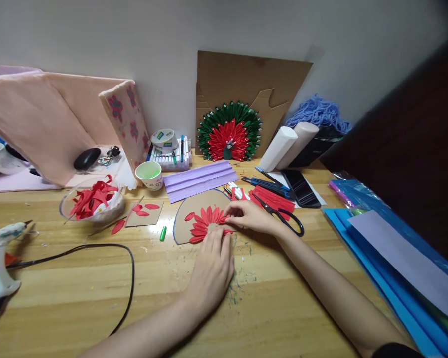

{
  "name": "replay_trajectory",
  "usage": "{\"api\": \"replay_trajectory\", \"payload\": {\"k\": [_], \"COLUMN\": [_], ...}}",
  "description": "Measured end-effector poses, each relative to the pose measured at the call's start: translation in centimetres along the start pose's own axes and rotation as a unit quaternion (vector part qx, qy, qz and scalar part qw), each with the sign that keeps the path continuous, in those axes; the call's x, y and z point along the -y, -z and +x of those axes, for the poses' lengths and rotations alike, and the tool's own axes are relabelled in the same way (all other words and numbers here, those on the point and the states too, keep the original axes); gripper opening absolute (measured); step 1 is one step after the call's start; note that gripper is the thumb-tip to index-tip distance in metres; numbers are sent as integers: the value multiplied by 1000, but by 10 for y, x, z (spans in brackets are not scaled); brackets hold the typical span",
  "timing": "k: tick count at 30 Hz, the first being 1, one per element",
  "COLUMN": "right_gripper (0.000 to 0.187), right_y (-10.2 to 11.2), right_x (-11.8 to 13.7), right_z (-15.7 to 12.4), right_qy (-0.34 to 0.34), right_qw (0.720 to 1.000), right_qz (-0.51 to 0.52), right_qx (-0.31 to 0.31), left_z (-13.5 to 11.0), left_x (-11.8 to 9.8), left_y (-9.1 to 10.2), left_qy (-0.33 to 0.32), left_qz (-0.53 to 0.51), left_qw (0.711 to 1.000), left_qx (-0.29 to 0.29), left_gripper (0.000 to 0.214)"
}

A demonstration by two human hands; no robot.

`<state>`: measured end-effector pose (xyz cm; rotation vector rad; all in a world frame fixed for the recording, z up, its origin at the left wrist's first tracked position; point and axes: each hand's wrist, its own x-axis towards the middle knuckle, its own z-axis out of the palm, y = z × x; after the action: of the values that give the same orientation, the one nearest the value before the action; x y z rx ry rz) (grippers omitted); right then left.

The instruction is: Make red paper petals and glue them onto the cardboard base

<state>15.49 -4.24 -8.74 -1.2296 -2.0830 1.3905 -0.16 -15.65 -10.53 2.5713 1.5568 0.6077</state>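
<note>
A rounded cardboard piece [184, 211] with a dark blue edge lies on the table, carrying a fan of red paper petals [205, 219]. My left hand [213, 261] rests flat on its lower part, fingers stretched out over the base of the fan. At the fan's right side, my right hand [251, 218] pinches a red petal [227, 219] between thumb and forefinger. One loose petal [189, 216] lies on the cardboard left of the fan. Several more petals [142, 213] lie on a small cardboard square [155, 218].
Black-handled scissors [274, 211] lie on red crepe paper [263, 196], right of my hands. A glue gun [2, 258] and its cord [130, 253] are at left. Behind stand a paper cup [149, 175], a bowl of red scraps [93, 201] and a finished-looking red-green peacock [229, 132].
</note>
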Motion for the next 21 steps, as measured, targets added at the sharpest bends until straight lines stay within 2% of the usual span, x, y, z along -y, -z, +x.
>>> {"api": "replay_trajectory", "payload": {"k": [4, 8, 14, 21], "right_gripper": [19, 19, 17, 11], "right_y": [3, 10, 17, 14], "right_x": [0, 0, -7, -16], "right_z": [-2, -6, -4, 1], "right_qy": [-2, -9, -26, -28], "right_qw": [1000, 1000, 997, 991], "right_qz": [21, -18, -66, -102], "right_qx": [13, 12, -32, -79], "left_z": [0, 1, 0, -1], "left_x": [0, 1, 2, 2], "left_y": [-2, -2, -3, -4], "left_qy": [0, 8, 16, 34], "left_qz": [-12, -19, -12, -16], "left_qw": [1000, 1000, 1000, 999], "left_qx": [4, 7, 9, 13], "left_gripper": [38, 39, 39, 43]}}
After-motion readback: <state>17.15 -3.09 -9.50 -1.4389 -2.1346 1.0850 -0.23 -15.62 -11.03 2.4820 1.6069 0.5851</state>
